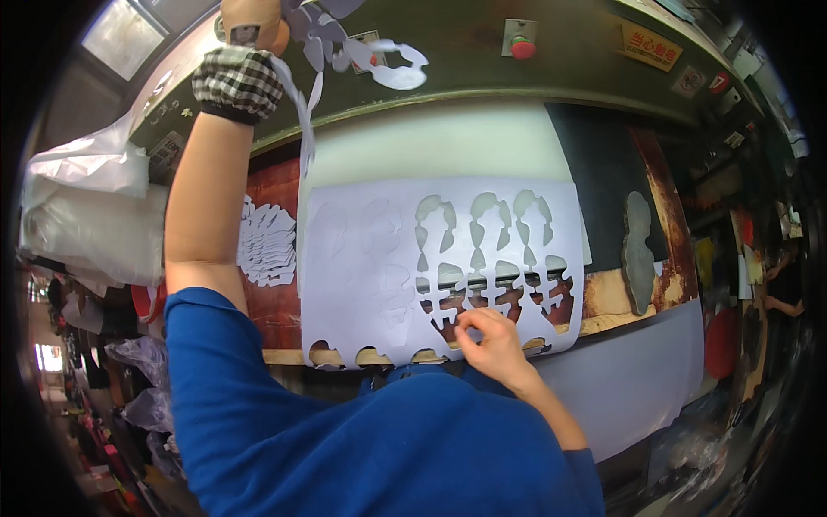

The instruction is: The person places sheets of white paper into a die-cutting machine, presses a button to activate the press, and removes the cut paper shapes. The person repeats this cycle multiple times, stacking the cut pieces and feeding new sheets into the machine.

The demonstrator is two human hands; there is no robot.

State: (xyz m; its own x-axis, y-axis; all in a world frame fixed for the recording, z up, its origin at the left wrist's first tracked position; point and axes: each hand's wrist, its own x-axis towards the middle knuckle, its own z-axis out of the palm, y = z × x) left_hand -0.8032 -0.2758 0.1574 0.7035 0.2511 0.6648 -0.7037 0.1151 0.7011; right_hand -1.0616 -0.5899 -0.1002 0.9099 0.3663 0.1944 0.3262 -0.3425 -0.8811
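My left hand [255, 24] is raised at the top left, above a black-and-white checked cuff [237, 84]. It is closed on a dangling bunch of white cut-out scraps [326, 41], though its fingers are partly hidden. A white sheet [353, 284] lies across the work surface with its near edge toward my body. Rows of curved, toothed openings pierce its right half, while faint outlines mark the left. Down at the near edge, my right hand [495, 349] has its fingers curled and pinched on the sheet beside one of the openings.
Stacked white cut pieces [267, 241] lie on the red board at left. To the right are a black mat [594, 181] and a grey sole-shaped piece [637, 250]. Behind runs a green machine beam [448, 52] with a red button [522, 46]. Clear plastic bags [95, 207] crowd the left.
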